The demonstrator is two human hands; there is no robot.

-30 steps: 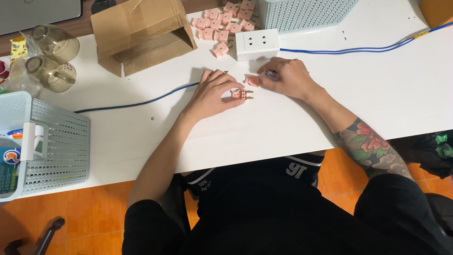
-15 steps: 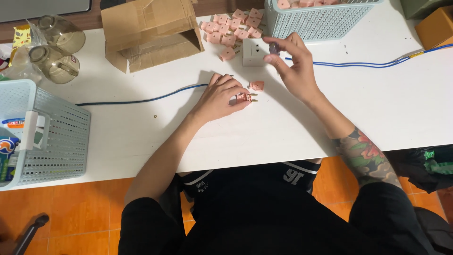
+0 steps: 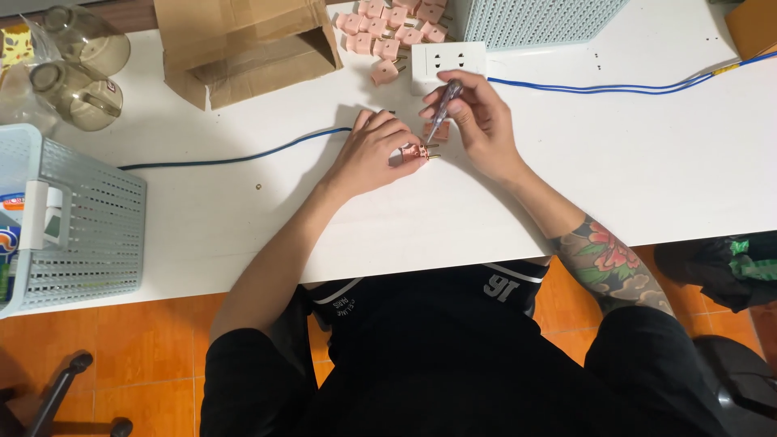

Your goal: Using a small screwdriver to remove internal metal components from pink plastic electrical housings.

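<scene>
My left hand (image 3: 374, 154) rests on the white table (image 3: 647, 170) and pinches a small pink plug (image 3: 415, 152) with metal pins pointing right. My right hand (image 3: 479, 121) holds a slim screwdriver (image 3: 443, 107) with its tip angled down toward the plug. Another pink piece (image 3: 438, 129) lies on the table between the two hands. A blue cable (image 3: 235, 158) runs from under my left hand toward the left.
A white socket block (image 3: 449, 61) with a blue cable (image 3: 615, 85) running right sits behind my hands. Several pink plugs (image 3: 392, 28) are heaped beyond it, beside an open cardboard box (image 3: 243, 44). Light blue baskets stand at the left (image 3: 73, 218) and back (image 3: 526, 20). Glass mugs (image 3: 77, 93) sit far left.
My right hand came back from near the socket block with the screwdriver and lowered its tip toward the plug. My left hand has stayed on the plug.
</scene>
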